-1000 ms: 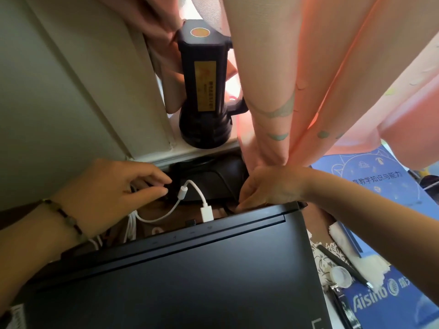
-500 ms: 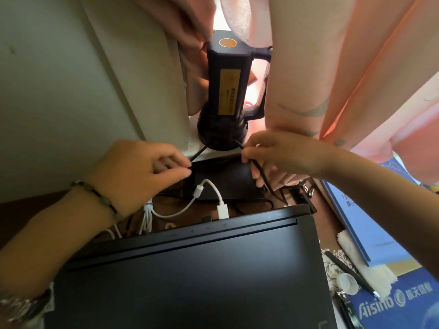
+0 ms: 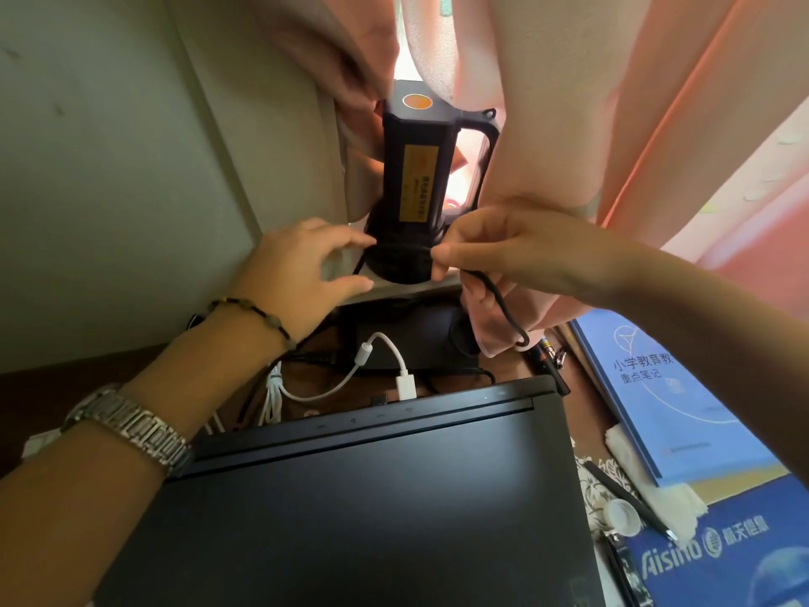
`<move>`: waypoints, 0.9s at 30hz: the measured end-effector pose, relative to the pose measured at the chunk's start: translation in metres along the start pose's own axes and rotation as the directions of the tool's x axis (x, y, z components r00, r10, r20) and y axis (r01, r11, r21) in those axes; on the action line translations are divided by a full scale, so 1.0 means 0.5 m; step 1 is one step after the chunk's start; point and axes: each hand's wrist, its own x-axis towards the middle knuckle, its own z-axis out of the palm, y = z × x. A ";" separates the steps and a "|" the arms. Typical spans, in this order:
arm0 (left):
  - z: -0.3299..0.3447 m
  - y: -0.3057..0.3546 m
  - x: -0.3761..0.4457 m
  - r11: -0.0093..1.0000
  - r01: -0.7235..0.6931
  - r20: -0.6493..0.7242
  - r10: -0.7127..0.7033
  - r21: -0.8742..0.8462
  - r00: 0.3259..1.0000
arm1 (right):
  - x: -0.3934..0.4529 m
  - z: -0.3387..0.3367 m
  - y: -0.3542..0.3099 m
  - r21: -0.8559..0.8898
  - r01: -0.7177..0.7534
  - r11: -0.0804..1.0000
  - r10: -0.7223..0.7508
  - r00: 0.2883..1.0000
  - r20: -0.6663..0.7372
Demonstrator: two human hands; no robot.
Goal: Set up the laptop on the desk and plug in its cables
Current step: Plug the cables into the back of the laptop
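Note:
A closed black laptop (image 3: 372,497) lies on the desk in front of me. A white cable (image 3: 381,343) loops behind it, and its white plug (image 3: 406,387) sits at the laptop's rear edge. A black power brick (image 3: 416,339) lies further back. My right hand (image 3: 516,251) pinches a thin black cable (image 3: 503,306), which hangs down from my fingers beside the curtain. My left hand (image 3: 297,273) has its fingers spread at the base of a black flashlight (image 3: 416,181) on the sill; a thin black cable runs past its fingertips.
Pink curtains (image 3: 569,102) hang over the sill and the desk's back edge. A wall (image 3: 109,190) closes the left side. To the right lie a blue book (image 3: 665,400), a blue Aisino box (image 3: 722,558), a pen (image 3: 626,492) and tissue (image 3: 670,501).
Both hands have risen from behind the laptop up to the flashlight's base. My right hand has picked up the black cable and lifted it.

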 end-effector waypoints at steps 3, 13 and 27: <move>0.002 -0.022 0.003 1.000 0.030 0.067 -0.029 -0.009 0.997 | -0.006 0.001 0.000 0.018 0.003 1.000 -0.004 0.997 0.073; -0.014 -0.085 -0.036 0.983 0.176 0.372 -0.142 -0.059 0.917 | -0.019 0.008 -0.008 0.063 -0.019 0.998 0.007 0.984 0.180; -0.057 -0.053 -0.060 0.958 0.027 0.093 -0.001 -0.285 0.996 | 0.041 0.095 -0.067 -0.103 0.041 0.994 -0.051 0.994 -0.096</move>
